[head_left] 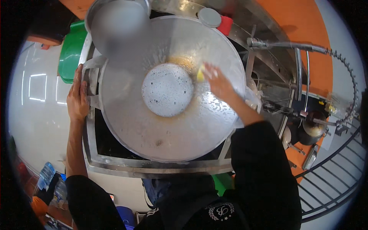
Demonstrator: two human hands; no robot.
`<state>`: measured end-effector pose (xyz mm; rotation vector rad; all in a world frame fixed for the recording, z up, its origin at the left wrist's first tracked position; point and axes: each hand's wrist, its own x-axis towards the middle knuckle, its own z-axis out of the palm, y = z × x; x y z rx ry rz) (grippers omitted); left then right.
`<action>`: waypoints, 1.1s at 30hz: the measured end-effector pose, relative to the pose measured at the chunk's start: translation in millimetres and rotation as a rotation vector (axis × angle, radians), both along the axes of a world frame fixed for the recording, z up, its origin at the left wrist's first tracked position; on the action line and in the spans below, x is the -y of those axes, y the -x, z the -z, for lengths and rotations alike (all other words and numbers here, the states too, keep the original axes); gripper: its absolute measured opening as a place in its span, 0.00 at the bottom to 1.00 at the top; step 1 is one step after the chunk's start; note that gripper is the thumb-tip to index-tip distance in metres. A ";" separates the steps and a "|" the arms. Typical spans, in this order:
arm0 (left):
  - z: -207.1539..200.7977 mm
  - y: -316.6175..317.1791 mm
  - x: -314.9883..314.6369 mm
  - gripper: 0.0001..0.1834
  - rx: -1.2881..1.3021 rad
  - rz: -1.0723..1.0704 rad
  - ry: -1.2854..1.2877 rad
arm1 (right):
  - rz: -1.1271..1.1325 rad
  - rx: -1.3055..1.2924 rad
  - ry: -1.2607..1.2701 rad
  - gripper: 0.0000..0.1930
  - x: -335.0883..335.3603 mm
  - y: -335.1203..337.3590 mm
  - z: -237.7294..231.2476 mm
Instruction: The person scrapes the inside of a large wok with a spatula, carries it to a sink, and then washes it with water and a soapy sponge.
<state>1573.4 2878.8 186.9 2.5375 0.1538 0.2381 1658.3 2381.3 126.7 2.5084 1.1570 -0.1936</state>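
Observation:
A big round metal wok takes up the middle of the view, with white foamy water pooled at its bottom. Brownish stains ring the foam. My right hand, blurred by motion, reaches in over the wok's right side and grips a small yellow sponge against the inner wall near the foam. Wet droplets glisten on the metal below that hand. On the far left, my left hand is closed round the wok's looped side handle.
The wok rests on a metal stand. Behind it are a large pot, a grey round lid and a red cloth. A spring-hose tap stretches across the right. A green basin stands at the left.

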 end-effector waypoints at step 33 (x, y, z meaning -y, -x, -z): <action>1.9 -5.4 3.3 0.25 0.014 -0.007 -0.034 | 0.401 -0.323 -0.952 0.28 -253.7 53.4 70.7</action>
